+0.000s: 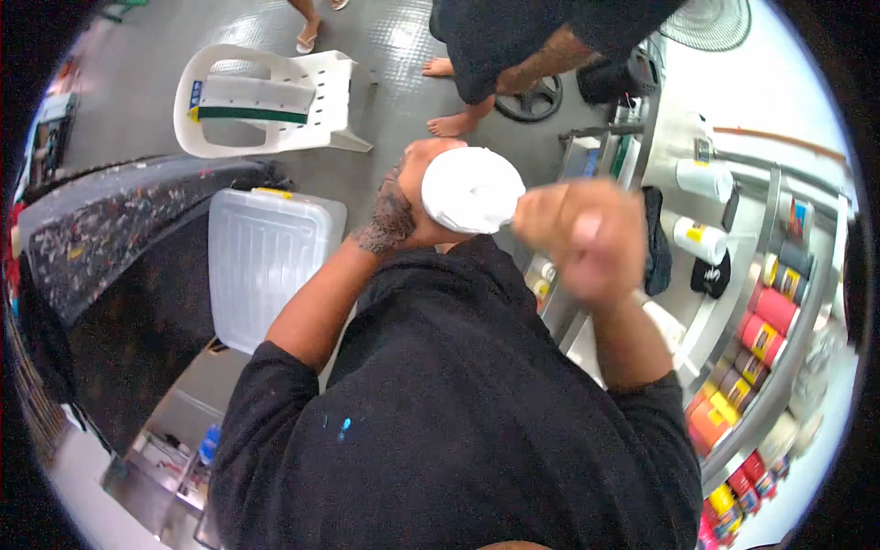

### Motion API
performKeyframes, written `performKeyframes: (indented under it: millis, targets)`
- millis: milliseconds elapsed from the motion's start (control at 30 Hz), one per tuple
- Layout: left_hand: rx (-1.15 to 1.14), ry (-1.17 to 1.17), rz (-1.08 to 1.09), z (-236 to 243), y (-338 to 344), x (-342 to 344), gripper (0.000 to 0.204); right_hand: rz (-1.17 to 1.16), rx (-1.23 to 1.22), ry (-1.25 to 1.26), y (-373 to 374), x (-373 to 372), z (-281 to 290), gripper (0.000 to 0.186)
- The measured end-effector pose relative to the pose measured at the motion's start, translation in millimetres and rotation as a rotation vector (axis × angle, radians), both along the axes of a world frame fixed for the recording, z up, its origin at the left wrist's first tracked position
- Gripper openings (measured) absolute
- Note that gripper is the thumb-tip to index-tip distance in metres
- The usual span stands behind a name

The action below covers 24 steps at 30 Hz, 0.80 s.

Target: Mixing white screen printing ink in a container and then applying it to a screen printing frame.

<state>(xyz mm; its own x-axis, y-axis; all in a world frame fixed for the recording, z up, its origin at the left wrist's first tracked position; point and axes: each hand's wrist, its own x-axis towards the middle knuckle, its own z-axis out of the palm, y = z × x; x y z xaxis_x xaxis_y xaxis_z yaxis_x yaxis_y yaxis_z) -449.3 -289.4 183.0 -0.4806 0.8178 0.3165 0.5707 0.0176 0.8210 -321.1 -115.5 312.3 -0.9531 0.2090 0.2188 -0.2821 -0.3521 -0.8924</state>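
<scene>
In my left hand [417, 188] is a round white tub [445, 197], held in front of my chest with the fingers wrapped round its side. Thick white stuff [475, 183] shows at its top, with a small dip in the middle. My right hand [587, 234] is closed like a fist at the tub's right rim and smeared by motion. Something thin seems to run from its fingertips to the white stuff, but I cannot make out what it is.
A white plastic chair [344, 101] carries a pale board with a green strip [252, 115]. A lidded clear storage box [270, 266] stands at my left. Another person's bare feet [449, 126] are ahead. Shelves on the right hold several colourful bottles [761, 335]; a fan [706, 23] is beyond.
</scene>
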Motion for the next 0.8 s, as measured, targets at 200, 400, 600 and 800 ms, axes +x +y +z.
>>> performKeyframes:
  millis: [200, 400, 600, 800]
  targets:
    - [0.078, -0.250, 0.213, -4.9, 15.3, -32.1, 0.099, 0.153, 0.177, 0.115, -12.0, -78.7, 17.2, 0.039]
    - [0.077, -0.125, 0.358, 0.0, 13.1, -71.8, 0.099, 0.376, -0.105, 0.065, 14.0, -185.2, 13.5, 0.034]
    - [0.004, -0.114, 0.417, -14.9, -16.9, -146.4, 0.100, 0.406, -0.229, -0.181, 13.8, -277.5, -7.0, 0.032]
    - [0.090, -0.071, 0.499, -11.6, -34.8, -234.6, 0.101, 0.381, 0.057, -0.037, -6.3, -328.2, 1.8, 0.040]
